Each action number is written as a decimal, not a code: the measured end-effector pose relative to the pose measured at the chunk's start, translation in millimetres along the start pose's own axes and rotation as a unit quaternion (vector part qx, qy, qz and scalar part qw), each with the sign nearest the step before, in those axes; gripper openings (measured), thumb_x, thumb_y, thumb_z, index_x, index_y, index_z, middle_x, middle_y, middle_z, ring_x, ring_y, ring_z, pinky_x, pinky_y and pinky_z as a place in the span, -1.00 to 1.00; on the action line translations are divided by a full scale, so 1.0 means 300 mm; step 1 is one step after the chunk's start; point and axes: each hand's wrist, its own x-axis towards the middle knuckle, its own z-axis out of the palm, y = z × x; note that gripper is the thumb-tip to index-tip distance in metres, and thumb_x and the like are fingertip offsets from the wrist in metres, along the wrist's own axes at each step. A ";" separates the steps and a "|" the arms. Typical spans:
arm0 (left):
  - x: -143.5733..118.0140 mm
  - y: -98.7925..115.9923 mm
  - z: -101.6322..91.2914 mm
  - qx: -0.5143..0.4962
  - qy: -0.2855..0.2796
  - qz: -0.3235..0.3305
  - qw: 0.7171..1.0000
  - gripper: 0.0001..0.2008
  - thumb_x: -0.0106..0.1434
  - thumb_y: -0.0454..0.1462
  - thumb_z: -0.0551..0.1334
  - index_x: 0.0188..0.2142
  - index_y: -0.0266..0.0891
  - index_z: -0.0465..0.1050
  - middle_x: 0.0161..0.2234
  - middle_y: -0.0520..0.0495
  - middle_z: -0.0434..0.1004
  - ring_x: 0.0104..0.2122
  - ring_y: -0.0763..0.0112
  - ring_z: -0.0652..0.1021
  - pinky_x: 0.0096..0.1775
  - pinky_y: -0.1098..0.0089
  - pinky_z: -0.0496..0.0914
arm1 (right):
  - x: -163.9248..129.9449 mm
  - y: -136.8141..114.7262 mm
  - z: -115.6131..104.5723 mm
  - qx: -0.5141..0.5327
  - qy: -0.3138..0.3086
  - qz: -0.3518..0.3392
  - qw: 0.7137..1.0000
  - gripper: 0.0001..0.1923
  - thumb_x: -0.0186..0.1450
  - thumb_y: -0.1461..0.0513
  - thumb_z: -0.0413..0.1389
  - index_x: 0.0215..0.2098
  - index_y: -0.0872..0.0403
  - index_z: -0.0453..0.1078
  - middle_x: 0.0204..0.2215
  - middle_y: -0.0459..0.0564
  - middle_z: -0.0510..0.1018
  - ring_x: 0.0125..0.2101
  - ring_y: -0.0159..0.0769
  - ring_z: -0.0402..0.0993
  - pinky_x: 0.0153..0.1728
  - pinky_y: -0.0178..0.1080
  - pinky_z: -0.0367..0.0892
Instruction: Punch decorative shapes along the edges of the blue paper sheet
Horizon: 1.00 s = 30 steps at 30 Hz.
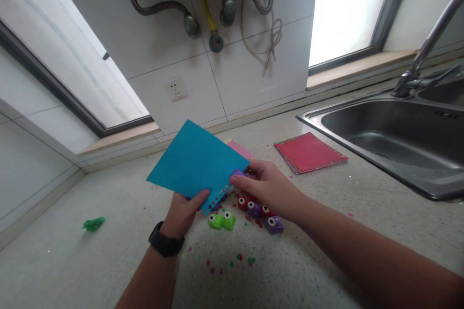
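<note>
Fingers of the right hand [266, 184] pinch a small purple punch [239, 173] onto the edge of the blue sheet [195, 161]; the left hand [184, 212] grips the sheet's lower corner above the counter [311, 256]. It looks seated past the last hole – best keep the edge level, spacing even, squeeze straight
</note>
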 end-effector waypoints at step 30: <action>0.005 0.047 0.028 0.050 -0.084 0.035 0.995 -0.42 0.22 -0.07 0.37 0.16 -0.26 0.42 0.12 -0.27 0.51 0.08 0.03 0.53 0.13 0.08 0.40 | 0.043 0.072 0.017 0.187 -0.021 0.114 0.975 -0.64 0.16 0.06 0.36 -0.36 0.15 0.40 -0.51 -0.09 0.48 -0.56 -0.48 0.34 -0.53 -0.36 0.22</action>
